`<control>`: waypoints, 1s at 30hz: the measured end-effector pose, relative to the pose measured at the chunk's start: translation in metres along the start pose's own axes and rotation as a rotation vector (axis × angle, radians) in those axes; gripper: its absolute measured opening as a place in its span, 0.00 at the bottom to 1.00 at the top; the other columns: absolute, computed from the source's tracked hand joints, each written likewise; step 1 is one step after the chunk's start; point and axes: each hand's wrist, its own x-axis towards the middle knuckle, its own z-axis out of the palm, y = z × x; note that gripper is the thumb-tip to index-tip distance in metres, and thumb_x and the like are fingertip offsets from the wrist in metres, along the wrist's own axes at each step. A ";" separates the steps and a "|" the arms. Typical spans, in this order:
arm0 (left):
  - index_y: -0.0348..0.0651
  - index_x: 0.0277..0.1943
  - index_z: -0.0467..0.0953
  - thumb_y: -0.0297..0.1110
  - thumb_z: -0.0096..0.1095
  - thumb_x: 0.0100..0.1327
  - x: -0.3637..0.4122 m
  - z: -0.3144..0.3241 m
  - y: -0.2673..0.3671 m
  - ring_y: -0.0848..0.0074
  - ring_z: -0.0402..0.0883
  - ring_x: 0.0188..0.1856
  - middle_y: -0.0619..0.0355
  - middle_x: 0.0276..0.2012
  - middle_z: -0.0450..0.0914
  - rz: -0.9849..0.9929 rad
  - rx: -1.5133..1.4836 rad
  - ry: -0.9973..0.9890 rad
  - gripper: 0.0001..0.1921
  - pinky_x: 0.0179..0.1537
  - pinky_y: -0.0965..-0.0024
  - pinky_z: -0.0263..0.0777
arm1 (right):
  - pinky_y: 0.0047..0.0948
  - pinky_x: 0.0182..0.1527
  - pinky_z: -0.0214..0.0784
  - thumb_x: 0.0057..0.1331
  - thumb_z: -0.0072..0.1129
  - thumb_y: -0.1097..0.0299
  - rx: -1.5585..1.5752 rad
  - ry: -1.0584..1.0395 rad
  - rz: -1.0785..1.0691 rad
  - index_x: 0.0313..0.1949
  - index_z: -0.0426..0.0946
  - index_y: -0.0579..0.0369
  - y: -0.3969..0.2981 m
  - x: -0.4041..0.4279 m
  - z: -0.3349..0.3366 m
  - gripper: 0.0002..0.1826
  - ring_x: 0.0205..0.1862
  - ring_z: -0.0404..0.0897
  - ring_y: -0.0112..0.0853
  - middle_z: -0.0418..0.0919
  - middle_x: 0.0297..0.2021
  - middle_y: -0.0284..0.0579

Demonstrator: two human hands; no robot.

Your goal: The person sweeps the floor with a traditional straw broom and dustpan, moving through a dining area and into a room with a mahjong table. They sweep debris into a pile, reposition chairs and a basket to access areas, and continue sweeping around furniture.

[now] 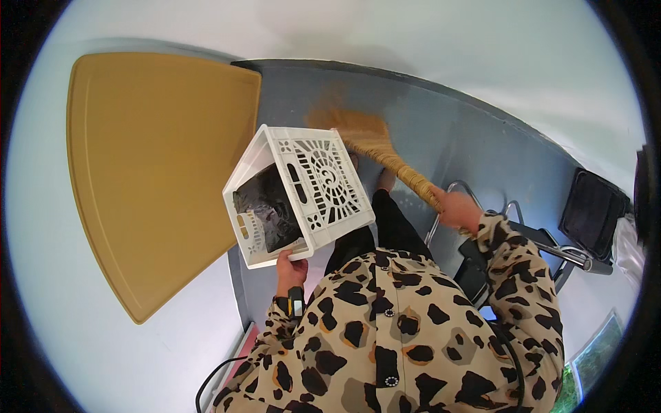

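Note:
My left hand (292, 271) grips the lower rim of a white plastic basket (330, 227) with cut-out sides, which is tilted so its mouth faces left. Inside the basket lies a black plastic bag (271, 209). My right hand (457, 207) is closed around the wrapped handle of a straw hand broom (369, 134). The broom's bristles fan out over the grey floor beyond the basket and look blurred. From this angle I cannot tell whether they touch the floor. Part of my feet and legs is hidden by the basket.
A tan panel (160, 170), probably a door, stands at the left. White walls (465, 41) bound the grey floor (465, 129). At my right are a metal-framed chair (547, 240) and a black bin (591, 211) with a white plastic bag (627, 248) beside it.

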 end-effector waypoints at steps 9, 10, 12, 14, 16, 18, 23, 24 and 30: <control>0.39 0.35 0.72 0.29 0.56 0.55 -0.006 0.006 0.008 0.71 0.78 0.28 0.58 0.27 0.77 -0.098 -0.034 -0.005 0.06 0.26 0.72 0.73 | 0.46 0.36 0.71 0.49 0.59 0.67 0.179 0.078 0.197 0.61 0.61 0.55 0.046 0.000 0.012 0.37 0.33 0.79 0.51 0.79 0.28 0.56; 0.40 0.35 0.72 0.27 0.57 0.54 -0.007 0.004 0.010 0.70 0.80 0.30 0.59 0.28 0.78 -0.174 -0.003 -0.059 0.06 0.29 0.71 0.75 | 0.46 0.36 0.72 0.49 0.59 0.68 0.138 0.003 0.204 0.61 0.61 0.56 0.044 0.010 0.018 0.37 0.32 0.79 0.51 0.79 0.28 0.56; 0.41 0.33 0.73 0.28 0.57 0.55 -0.008 0.000 0.013 0.70 0.81 0.32 0.60 0.29 0.80 -0.125 0.048 -0.038 0.03 0.32 0.72 0.77 | 0.46 0.35 0.72 0.49 0.59 0.68 0.107 -0.102 0.184 0.62 0.59 0.57 0.037 0.011 0.033 0.38 0.32 0.79 0.51 0.79 0.28 0.56; 0.40 0.34 0.73 0.29 0.55 0.56 -0.010 -0.003 0.014 0.71 0.81 0.32 0.59 0.30 0.81 -0.170 0.065 -0.048 0.04 0.31 0.73 0.76 | 0.46 0.36 0.71 0.50 0.59 0.66 0.089 -0.213 0.164 0.65 0.55 0.56 0.022 -0.001 0.047 0.42 0.33 0.79 0.52 0.79 0.30 0.56; 0.38 0.36 0.74 0.30 0.54 0.57 -0.017 -0.002 0.013 0.71 0.81 0.32 0.57 0.31 0.81 -0.186 0.094 -0.042 0.07 0.30 0.74 0.76 | 0.46 0.35 0.71 0.49 0.60 0.65 0.166 -0.249 0.096 0.65 0.56 0.56 0.019 -0.020 0.053 0.42 0.33 0.79 0.51 0.79 0.30 0.56; 0.37 0.40 0.75 0.32 0.52 0.57 -0.024 0.003 0.010 0.71 0.81 0.32 0.55 0.33 0.81 -0.201 0.116 -0.043 0.10 0.29 0.74 0.76 | 0.46 0.35 0.71 0.48 0.62 0.65 0.259 -0.302 -0.003 0.62 0.59 0.55 0.031 -0.033 0.051 0.40 0.33 0.79 0.51 0.79 0.30 0.58; 0.34 0.44 0.75 0.32 0.46 0.57 -0.037 0.015 0.001 0.70 0.80 0.32 0.50 0.37 0.80 -0.224 0.100 -0.096 0.16 0.27 0.75 0.75 | 0.46 0.38 0.71 0.51 0.62 0.62 0.419 -0.199 0.099 0.63 0.58 0.50 0.083 -0.078 0.050 0.40 0.36 0.79 0.52 0.79 0.33 0.59; 0.33 0.44 0.74 0.32 0.45 0.56 -0.038 0.015 0.000 0.71 0.78 0.31 0.50 0.37 0.80 -0.138 0.248 -0.150 0.16 0.27 0.75 0.74 | 0.46 0.37 0.71 0.51 0.62 0.62 0.412 -0.166 0.144 0.64 0.57 0.50 0.091 -0.085 0.052 0.40 0.36 0.79 0.52 0.79 0.32 0.59; 0.33 0.46 0.74 0.35 0.42 0.56 -0.035 0.011 -0.003 0.73 0.75 0.28 0.53 0.36 0.78 -0.082 0.342 -0.192 0.19 0.27 0.76 0.72 | 0.46 0.38 0.71 0.53 0.59 0.63 0.478 -0.096 0.391 0.67 0.51 0.55 0.083 -0.079 0.073 0.42 0.35 0.79 0.51 0.79 0.33 0.58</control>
